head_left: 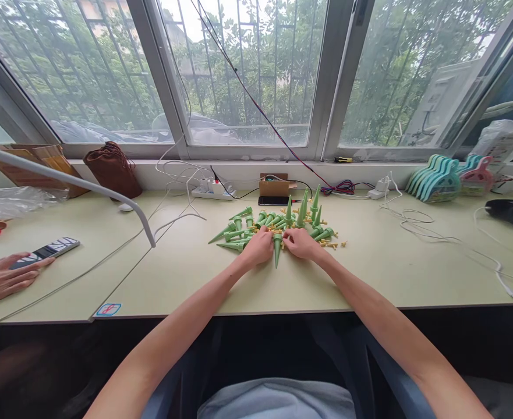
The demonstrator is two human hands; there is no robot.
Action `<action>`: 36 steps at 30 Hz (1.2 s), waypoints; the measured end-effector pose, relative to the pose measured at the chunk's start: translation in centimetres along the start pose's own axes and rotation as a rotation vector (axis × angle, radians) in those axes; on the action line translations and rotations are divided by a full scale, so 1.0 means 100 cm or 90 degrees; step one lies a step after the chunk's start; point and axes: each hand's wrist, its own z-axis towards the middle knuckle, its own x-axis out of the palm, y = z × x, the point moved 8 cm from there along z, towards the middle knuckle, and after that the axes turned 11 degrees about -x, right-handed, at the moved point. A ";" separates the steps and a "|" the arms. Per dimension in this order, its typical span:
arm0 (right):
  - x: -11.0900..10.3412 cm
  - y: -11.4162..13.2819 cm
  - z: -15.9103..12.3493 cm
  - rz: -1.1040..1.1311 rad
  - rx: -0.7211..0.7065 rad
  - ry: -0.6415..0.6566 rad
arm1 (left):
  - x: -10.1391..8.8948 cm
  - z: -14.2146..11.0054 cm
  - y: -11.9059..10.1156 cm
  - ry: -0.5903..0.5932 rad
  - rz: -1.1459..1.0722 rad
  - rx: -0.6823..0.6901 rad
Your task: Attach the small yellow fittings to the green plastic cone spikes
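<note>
A green plastic spike [277, 251] with a ringed collar lies between my two hands, its tip toward me. My left hand [259, 247] is closed at the left side of the collar, with its fingertips partly hidden. Just right of the same collar, my right hand [300, 242] has its fingers curled together; what they pinch is too small to make out. Several more green spikes [234, 235] lie in a heap behind and left of my hands. Others stand upright [302, 209] at the back right. Small yellow branched pieces [331, 245] are scattered among them and to the right.
A phone [273, 201] and a small cardboard box [274, 185] are behind the heap. Power strip [215, 190], loose white cables [448, 237] and teal hangers [435, 179] line the back and right. At left, another person's hand [5, 279] touches a patterned phone-like object [49, 251].
</note>
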 end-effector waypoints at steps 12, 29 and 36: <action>-0.001 0.003 -0.001 0.020 -0.009 -0.003 | -0.009 -0.003 -0.007 -0.049 -0.059 0.010; -0.017 0.009 0.001 0.096 -0.051 -0.134 | -0.026 -0.007 -0.028 -0.015 -0.375 0.091; -0.022 0.008 0.000 0.088 -0.041 -0.171 | -0.027 -0.008 -0.029 -0.016 -0.375 0.077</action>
